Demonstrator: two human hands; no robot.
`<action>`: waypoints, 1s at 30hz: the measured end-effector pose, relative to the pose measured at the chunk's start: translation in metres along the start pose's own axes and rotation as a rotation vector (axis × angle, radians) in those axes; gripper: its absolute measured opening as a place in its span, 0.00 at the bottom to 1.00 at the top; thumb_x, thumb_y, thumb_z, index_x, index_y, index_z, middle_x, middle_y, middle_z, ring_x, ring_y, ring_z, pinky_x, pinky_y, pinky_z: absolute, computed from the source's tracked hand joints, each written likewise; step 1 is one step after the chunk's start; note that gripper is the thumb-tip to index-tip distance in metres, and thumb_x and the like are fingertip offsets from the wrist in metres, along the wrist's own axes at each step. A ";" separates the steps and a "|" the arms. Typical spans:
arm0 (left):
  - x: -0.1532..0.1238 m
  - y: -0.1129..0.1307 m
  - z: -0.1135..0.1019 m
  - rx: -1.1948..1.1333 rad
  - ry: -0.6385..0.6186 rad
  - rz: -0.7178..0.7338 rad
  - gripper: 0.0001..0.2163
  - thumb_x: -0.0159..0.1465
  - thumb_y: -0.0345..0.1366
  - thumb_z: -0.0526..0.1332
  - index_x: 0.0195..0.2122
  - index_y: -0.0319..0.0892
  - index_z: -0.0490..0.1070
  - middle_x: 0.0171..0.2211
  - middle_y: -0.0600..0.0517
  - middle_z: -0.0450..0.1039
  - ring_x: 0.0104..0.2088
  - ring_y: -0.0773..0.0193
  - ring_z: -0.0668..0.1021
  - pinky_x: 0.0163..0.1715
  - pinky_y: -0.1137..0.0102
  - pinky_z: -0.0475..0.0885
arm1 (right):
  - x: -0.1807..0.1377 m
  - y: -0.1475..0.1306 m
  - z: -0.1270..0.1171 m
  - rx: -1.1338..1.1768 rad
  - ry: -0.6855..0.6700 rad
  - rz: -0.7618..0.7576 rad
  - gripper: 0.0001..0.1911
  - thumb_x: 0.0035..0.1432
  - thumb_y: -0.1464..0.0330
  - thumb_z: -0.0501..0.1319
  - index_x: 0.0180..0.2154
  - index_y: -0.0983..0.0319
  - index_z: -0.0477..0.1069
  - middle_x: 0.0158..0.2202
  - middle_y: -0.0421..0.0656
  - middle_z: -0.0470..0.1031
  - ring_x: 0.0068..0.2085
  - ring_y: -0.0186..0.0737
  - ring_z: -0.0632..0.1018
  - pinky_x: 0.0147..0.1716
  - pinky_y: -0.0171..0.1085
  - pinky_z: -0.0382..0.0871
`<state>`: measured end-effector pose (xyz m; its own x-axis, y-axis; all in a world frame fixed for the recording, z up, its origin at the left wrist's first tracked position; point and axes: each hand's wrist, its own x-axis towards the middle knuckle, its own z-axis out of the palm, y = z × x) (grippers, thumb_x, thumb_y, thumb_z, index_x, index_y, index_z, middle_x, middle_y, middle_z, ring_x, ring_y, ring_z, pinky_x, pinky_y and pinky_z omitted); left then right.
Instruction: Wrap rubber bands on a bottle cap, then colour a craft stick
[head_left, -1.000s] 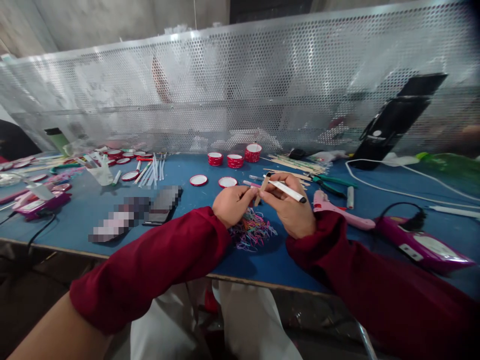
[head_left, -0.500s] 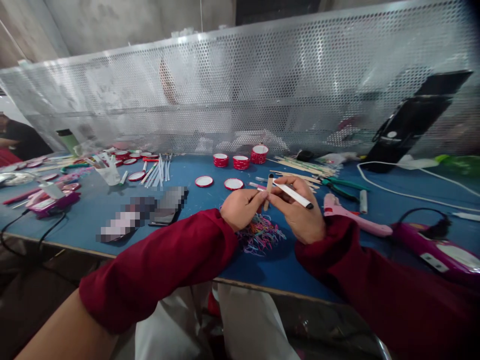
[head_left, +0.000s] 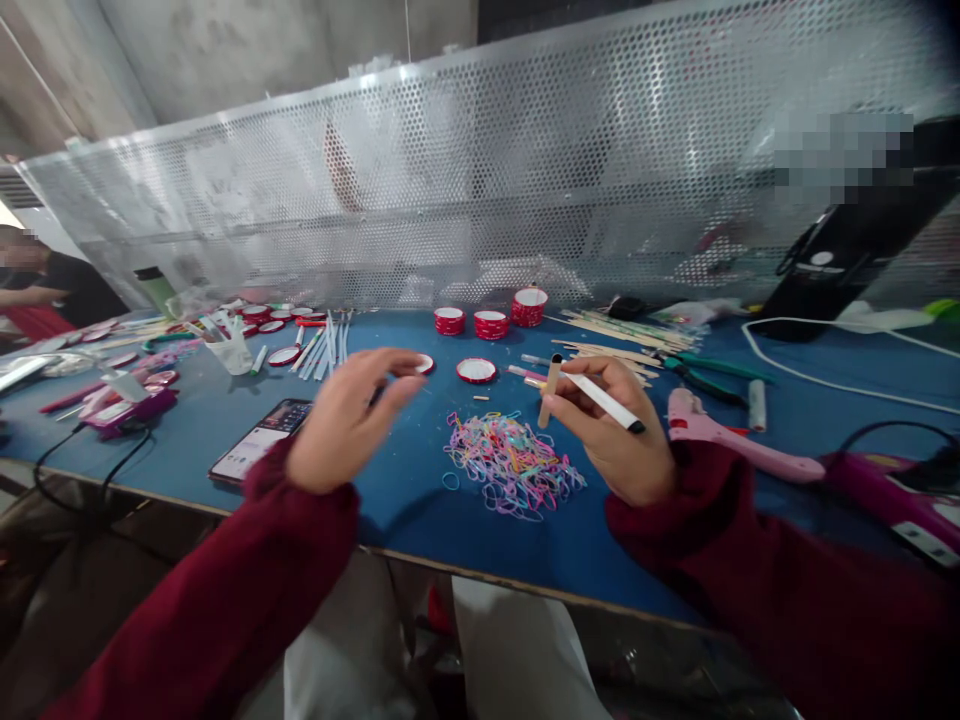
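Observation:
My right hand [head_left: 619, 435] is closed on a white pen with a black tip [head_left: 604, 402] and also pinches a flat wooden stick [head_left: 550, 390] upright between thumb and fingers. My left hand [head_left: 346, 418] hovers above the blue table [head_left: 405, 500] to the left, fingers stretched out and slightly blurred, holding nothing. Between the hands lies a heap of small coloured rubber bands [head_left: 511, 463]. A phone [head_left: 261, 440] lies just left of my left wrist.
Red-rimmed round lids [head_left: 476, 370] and red tape rolls [head_left: 490, 323] sit behind the bands. More wooden sticks [head_left: 607, 335], green pliers [head_left: 701, 372], a pink glue gun [head_left: 731, 435], a magenta device [head_left: 896, 495] and white cables lie to the right. A perforated metal screen [head_left: 480, 180] backs the table. Another person sits far left.
My left hand let go of the stick and swung left, away from my right hand, uncovering the rubber band heap. The right hand still holds pen and stick.

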<state>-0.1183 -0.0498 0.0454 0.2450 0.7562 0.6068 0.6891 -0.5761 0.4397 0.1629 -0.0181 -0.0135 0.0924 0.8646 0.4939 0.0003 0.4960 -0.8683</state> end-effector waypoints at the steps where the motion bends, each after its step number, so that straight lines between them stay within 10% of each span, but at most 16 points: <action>1: -0.011 -0.016 -0.022 0.110 0.042 -0.040 0.16 0.72 0.47 0.51 0.51 0.48 0.73 0.47 0.51 0.80 0.53 0.55 0.77 0.57 0.59 0.68 | 0.000 0.000 0.000 -0.006 -0.005 -0.006 0.20 0.49 0.64 0.73 0.41 0.54 0.67 0.31 0.37 0.76 0.30 0.41 0.78 0.33 0.45 0.75; 5: -0.051 -0.088 -0.090 0.419 0.077 -0.194 0.21 0.73 0.47 0.43 0.52 0.46 0.71 0.54 0.51 0.77 0.59 0.54 0.73 0.63 0.58 0.63 | -0.001 0.000 0.001 -0.045 -0.016 -0.026 0.20 0.51 0.63 0.72 0.42 0.54 0.66 0.33 0.38 0.76 0.30 0.41 0.78 0.36 0.46 0.75; 10: -0.070 -0.142 -0.108 0.581 -0.127 -0.258 0.25 0.74 0.45 0.38 0.54 0.44 0.72 0.59 0.51 0.74 0.59 0.56 0.70 0.62 0.63 0.61 | -0.004 -0.002 0.004 -0.085 -0.049 -0.001 0.19 0.51 0.64 0.71 0.42 0.55 0.66 0.32 0.38 0.75 0.30 0.39 0.77 0.34 0.43 0.74; 30: -0.069 -0.166 -0.099 0.619 -0.259 -0.378 0.26 0.74 0.44 0.37 0.54 0.46 0.74 0.60 0.48 0.72 0.60 0.55 0.68 0.61 0.61 0.58 | -0.005 0.002 0.001 -0.120 -0.058 0.019 0.18 0.52 0.64 0.70 0.43 0.53 0.67 0.34 0.39 0.74 0.32 0.41 0.77 0.35 0.45 0.75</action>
<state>-0.3168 -0.0375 -0.0042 0.0163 0.9597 0.2807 0.9951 -0.0429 0.0888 0.1613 -0.0215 -0.0173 0.0360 0.8787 0.4760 0.1188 0.4691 -0.8751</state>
